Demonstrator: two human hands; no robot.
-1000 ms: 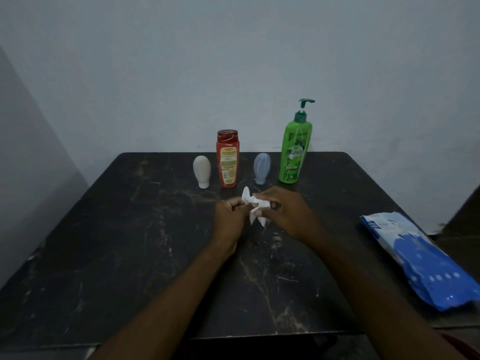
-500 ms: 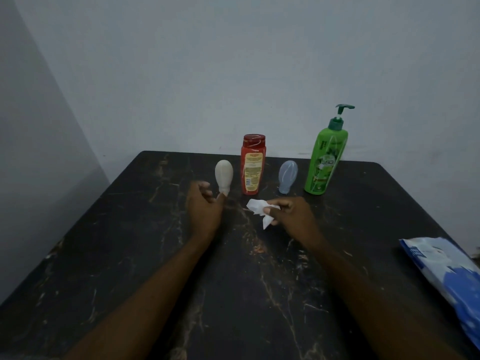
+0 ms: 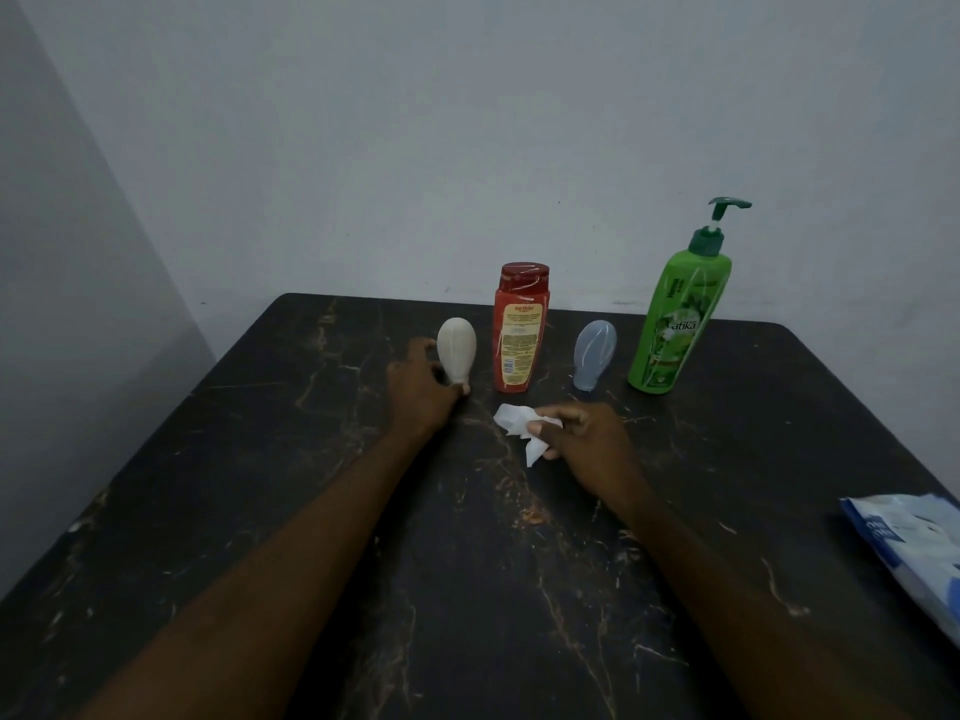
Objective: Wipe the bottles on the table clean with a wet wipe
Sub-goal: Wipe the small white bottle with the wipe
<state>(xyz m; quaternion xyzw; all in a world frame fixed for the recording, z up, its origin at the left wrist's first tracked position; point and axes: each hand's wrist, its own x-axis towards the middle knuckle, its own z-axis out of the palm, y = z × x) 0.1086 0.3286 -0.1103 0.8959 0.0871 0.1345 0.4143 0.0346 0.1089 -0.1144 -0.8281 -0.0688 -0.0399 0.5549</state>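
Observation:
Four bottles stand in a row near the far edge of the dark marble table [image 3: 218,511]: a small white squeeze bottle [image 3: 456,348], a red bottle [image 3: 520,327], a small pale-blue squeeze bottle [image 3: 594,354] and a tall green pump bottle [image 3: 678,317]. My left hand [image 3: 422,389] has its fingers closed around the narrow base of the white bottle, which is still upright on the table. My right hand [image 3: 584,441] pinches a crumpled white wet wipe [image 3: 519,423] just in front of the red bottle.
A blue and white wet-wipe pack [image 3: 914,553] lies at the table's right edge, partly cut off by the frame. A grey wall rises close behind the bottles and along the left side.
My left hand let go of the wipe, moved left and forward, and closed on the base of the white bottle. The right hand kept the wipe.

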